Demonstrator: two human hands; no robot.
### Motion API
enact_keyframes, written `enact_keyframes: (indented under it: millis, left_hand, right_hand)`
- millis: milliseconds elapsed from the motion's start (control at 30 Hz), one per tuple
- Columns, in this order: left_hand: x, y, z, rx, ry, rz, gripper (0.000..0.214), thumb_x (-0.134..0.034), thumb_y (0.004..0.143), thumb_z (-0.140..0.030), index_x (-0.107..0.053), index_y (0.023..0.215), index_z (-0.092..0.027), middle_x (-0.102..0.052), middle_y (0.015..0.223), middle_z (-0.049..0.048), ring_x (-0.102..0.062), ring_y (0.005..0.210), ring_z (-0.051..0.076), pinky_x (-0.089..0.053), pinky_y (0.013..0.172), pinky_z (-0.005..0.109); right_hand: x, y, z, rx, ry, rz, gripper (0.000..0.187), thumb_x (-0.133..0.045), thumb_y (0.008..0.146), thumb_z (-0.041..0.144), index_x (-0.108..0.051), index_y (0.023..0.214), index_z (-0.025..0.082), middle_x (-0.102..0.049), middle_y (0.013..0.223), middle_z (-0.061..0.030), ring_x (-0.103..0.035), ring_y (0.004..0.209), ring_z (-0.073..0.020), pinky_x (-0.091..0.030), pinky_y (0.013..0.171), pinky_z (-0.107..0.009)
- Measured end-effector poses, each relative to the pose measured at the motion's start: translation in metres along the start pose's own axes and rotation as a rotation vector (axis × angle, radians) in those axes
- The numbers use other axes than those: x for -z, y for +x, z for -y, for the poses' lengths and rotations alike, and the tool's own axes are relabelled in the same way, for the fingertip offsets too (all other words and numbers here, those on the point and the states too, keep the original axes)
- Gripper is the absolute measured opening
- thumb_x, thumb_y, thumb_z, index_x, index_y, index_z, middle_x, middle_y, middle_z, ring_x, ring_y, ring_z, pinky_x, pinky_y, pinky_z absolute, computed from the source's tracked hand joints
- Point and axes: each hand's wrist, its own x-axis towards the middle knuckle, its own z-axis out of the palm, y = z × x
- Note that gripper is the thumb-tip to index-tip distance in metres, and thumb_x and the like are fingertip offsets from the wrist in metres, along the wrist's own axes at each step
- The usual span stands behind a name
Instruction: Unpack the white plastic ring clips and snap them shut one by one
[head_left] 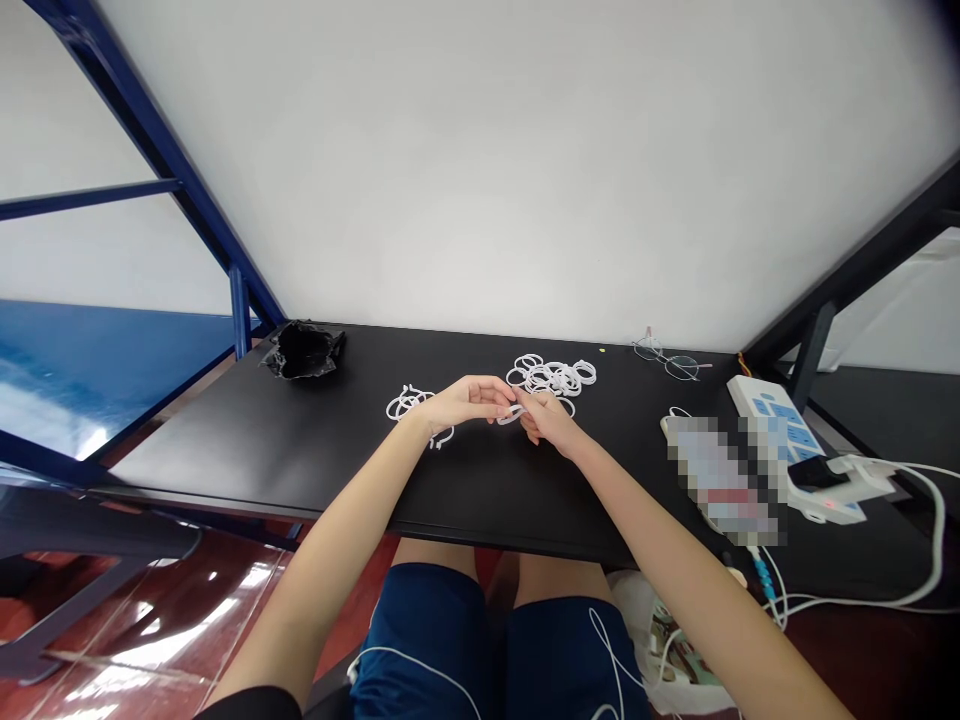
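We hold a single white ring between both hands, just in front of the heap of white rings and a little to its left. The ring sits low over the black table.

Our left hand comes in from the left of the heap with its fingers drawn narrow, the tips pinching the ring's left end. Our right hand lies directly in front of the heap, its fingers closed on the other end. We judge that a loop this thin and springy needs a grip at both ends to stay steady. Both wrists appear to rest near the table, probably for support.

Well left of the heap lies a smaller cluster of rings, kept apart from it, so the two groups look sorted on purpose. Farther left of the heap, at the back corner, sits a crumpled black bag. To the heap's right a pair of spectacles lies out of the hands' way, and beyond them there is a power strip.
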Motion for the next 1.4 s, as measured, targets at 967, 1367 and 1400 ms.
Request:
enact_keyframes:
  millis: [967,1367,1400]
  left_hand:
    - [0.0028,0.0021,0.0043,0.019,-0.012,-0.003,0.034,-0.079,0.071,-0.028,-0.067,0.1,-0.012,-0.067,0.089,0.007,-0.062,0.078,0.012,-0.049,0.08,0.028]
    - [0.0034,0.0016,0.003,0.022,-0.038,-0.018,0.034,-0.079,0.071,-0.027,-0.067,0.1,-0.013,-0.068,0.087,0.0067,-0.063,0.078,0.012,-0.049,0.08,0.029]
    - [0.0036,0.0017,0.0034,0.022,-0.039,-0.014,0.034,-0.079,0.072,-0.027,-0.067,0.1,-0.013,-0.068,0.088,0.0067,-0.063,0.077,0.012,-0.049,0.079,0.029]
  right_hand:
    - [0.0015,0.0043,0.0008,0.053,0.172,-0.026,0.048,-0.041,0.089,0.053,-0.036,0.053,0.021,-0.022,0.039,0.0091,-0.022,0.032,-0.0059,-0.034,0.036,-0.022]
    - [0.0026,0.0006,-0.001,0.202,-0.039,-0.119,0.043,-0.053,0.084,0.039,-0.034,0.05,0.022,-0.03,0.042,0.0073,-0.03,0.037,-0.0066,-0.035,0.038,-0.022]
    - [0.0029,0.0008,-0.0015,0.205,-0.044,-0.12,0.043,-0.052,0.085,0.039,-0.034,0.05,0.022,-0.03,0.042,0.0072,-0.03,0.037,-0.0066,-0.035,0.038,-0.022]
